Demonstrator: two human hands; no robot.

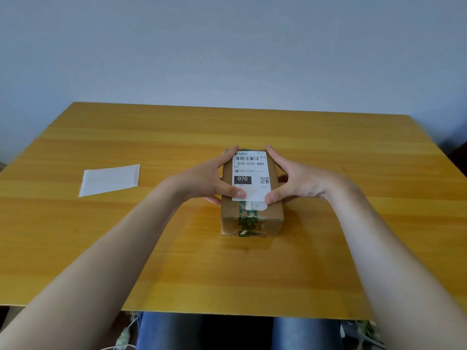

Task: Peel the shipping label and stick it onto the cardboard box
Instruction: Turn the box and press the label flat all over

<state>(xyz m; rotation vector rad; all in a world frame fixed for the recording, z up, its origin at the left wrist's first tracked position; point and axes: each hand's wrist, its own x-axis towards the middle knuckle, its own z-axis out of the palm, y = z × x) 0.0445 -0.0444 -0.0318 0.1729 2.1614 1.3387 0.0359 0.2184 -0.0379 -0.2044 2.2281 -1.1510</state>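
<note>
label (pixel 251 174) lay flat on box (pixel 251 198) top | left hand (pixel 209 178) and right hand (pixel 293 180) spread wide, thumbs pressing its near edge | backing sheet (pixel 110 179) well apart left on table (pixel 227 261)

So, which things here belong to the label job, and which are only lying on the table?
Belong to the job:
- shipping label, lying on the box top
- cardboard box
- left hand and right hand, thumbs on the label's near corners

Just lying about:
- white backing sheet, left on the wooden table

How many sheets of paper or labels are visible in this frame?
2: the shipping label on top of the cardboard box, and a blank white sheet lying left of it.
</note>
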